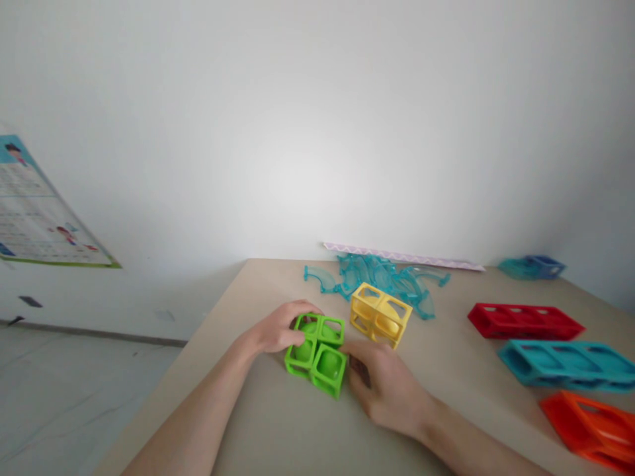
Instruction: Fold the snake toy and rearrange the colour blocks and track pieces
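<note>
A beige table (268, 436) against a wall holds a green cube-frame block (322, 348) between two hands. The left hand (284, 328) grips its left side, thumb on top; the right hand (389, 387) curls, fingertips at its right edge.

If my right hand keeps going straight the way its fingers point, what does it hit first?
The green block, right at the fingertips of your right hand; depth there is unclear, so they may already be touching it.
</note>
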A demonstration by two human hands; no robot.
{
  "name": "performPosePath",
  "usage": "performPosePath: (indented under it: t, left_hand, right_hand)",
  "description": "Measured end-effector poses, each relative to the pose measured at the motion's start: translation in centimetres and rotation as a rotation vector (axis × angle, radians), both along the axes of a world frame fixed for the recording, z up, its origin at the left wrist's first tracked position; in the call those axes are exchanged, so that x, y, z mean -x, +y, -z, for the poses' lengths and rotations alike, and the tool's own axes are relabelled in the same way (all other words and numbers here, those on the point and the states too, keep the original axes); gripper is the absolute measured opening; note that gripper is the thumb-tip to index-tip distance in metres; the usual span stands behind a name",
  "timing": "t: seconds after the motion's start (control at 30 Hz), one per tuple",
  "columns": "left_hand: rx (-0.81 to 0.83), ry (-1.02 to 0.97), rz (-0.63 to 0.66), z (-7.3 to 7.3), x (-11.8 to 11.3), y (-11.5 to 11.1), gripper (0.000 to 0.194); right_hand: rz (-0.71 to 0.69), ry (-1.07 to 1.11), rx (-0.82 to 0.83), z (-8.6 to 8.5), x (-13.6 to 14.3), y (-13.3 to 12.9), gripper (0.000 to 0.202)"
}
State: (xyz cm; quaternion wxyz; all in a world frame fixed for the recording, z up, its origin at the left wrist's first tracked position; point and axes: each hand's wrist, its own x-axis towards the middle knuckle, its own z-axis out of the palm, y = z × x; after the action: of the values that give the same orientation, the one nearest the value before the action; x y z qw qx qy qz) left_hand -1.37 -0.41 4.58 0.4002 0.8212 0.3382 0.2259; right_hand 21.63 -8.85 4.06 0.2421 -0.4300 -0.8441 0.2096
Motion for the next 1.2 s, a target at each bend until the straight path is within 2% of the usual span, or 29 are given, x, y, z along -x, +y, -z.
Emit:
performPosePath:
  t: [0.17, 0.27, 0.47, 0.53, 0.6, 0.77, 0.83, 1.0, 1.07, 1.2]
  left_hand:
    - [0.036, 0.0, 0.001, 0.0, -0.2, -0.1, 0.058]
    - [0.01, -0.027, 0.039, 0.1, -0.2, -0.1, 0.063]
    - [-0.049, 0.01, 0.038, 0.4, 0.0, 0.1, 0.063]
    - [-0.047, 0.025, 0.03, 0.5, 0.0, 0.1, 0.063]
    - [-0.048, 0.035, 0.024, 0.6, 0.0, 0.2, 0.063]
    - [-0.047, 0.042, 0.012, 0.3, -0.1, 0.0, 0.061]
    - [-0.038, 0.045, 0.005, 0.2, -0.2, -0.1, 0.059]
    - [-0.008, 0.033, -0.007, 0.0, -0.3, -0.3, 0.057]
    - [-0.005, 0.039, -0.004, -0.1, -0.3, -0.3, 0.057]
    - [-0.016, 0.033, -0.003, 0.0, -0.3, -0.3, 0.058]
  right_hand:
    - [0.05, 0.024, 0.062, -0.5, 0.3, -0.8, 0.018]
    - [0.03, -0.016, 0.114, -0.2, 0.6, -0.8, 0.022]
    - [-0.111, 0.068, 0.017, 0.3, 0.2, -0.2, 0.01]
    - [-0.124, 0.091, -0.011, 0.6, 0.2, 0.0, 0.018]
    - [-0.067, 0.082, -0.014, 1.0, 0.1, 0.2, 0.023]
    - [0.201, 0.023, 0.003, 1.0, -0.3, 0.4, 0.021]
    - [0.158, 0.066, -0.035, 0.4, -0.6, 0.2, 0.022]
    - [-0.155, 0.104, -0.112, -0.9, -0.6, -0.7, 0.04]
    - [-0.17, 0.059, -0.097, -0.9, -0.3, -0.8, 0.042]
    - [-0.073, -0.006, -0.081, -0.4, 0.2, -0.5, 0.035]
